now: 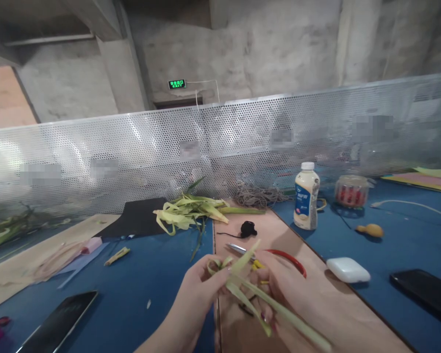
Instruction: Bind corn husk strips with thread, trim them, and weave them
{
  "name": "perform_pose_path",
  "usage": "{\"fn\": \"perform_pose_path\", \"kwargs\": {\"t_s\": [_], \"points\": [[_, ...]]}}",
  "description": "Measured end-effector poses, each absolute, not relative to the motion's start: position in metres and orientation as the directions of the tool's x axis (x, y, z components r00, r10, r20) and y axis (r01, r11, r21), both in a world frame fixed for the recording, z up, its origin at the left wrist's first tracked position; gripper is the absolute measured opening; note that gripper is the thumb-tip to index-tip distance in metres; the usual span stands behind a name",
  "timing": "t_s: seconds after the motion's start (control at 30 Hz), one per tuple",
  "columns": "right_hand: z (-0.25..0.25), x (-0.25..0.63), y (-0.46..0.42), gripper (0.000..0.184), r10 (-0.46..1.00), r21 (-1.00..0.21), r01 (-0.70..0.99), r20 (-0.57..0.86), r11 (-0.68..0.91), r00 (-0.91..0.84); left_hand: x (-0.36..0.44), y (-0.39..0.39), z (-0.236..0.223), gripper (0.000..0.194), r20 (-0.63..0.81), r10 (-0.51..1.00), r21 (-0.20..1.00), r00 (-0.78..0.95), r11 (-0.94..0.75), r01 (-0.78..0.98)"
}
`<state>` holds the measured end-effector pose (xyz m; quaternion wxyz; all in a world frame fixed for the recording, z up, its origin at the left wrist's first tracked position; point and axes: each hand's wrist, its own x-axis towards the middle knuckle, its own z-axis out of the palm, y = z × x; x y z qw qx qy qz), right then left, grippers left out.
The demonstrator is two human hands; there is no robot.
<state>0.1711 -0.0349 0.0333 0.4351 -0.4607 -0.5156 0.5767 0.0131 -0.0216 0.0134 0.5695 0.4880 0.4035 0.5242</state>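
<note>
My left hand (pixel 200 289) and my right hand (pixel 284 289) meet low in the middle of the view, both closed on pale green leaf strips (pixel 242 284). The strips cross and loop between my fingers. One long strip trails down to the right past my right wrist. Just behind my hands, scissors with red handles (pixel 286 258) lie on a tan board (pixel 338 314). A pile of loose green leaf strips (pixel 189 211) lies further back on the blue table (pixel 139 289).
A white drink bottle (pixel 306 196), a jar of red things (pixel 351 190), a white earbud case (pixel 348 269), a small yellow gourd (pixel 369 230) and a dark phone (pixel 424 290) sit to the right. Another phone (pixel 59 323) lies front left. Grey twine (pixel 259 196) sits by the perforated metal screen (pixel 220 142).
</note>
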Motion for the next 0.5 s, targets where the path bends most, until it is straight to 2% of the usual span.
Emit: {"fn": "perform_pose_path", "kwargs": {"t_s": [0.13,0.23,0.3,0.4,0.5], "points": [[0.035,0.174,-0.035,0.037,0.961,-0.977,-0.201,-0.019,-0.077,-0.275,0.008,-0.014,0.010,0.013,0.024,0.993,0.932,0.112,0.018,-0.362],[0.038,0.172,-0.036,0.039,0.928,-0.968,-0.251,0.103,0.010,-0.359,0.005,-0.009,0.004,0.012,0.015,0.993,0.941,0.117,0.026,-0.336],[0.041,0.173,-0.037,0.034,0.920,-0.989,-0.120,0.129,0.090,-0.371,0.005,-0.010,0.005,0.013,0.018,0.992,0.955,0.123,0.020,-0.296],[0.045,0.178,-0.038,0.025,0.945,-0.974,0.126,0.145,0.189,-0.293,0.008,-0.015,0.011,0.015,0.051,0.990,0.978,0.129,-0.023,-0.206],[0.046,0.183,-0.037,0.020,0.927,-0.906,0.261,0.264,0.333,-0.267,0.012,-0.022,0.016,0.017,0.132,0.980,0.990,0.151,-0.124,-0.063]]}}
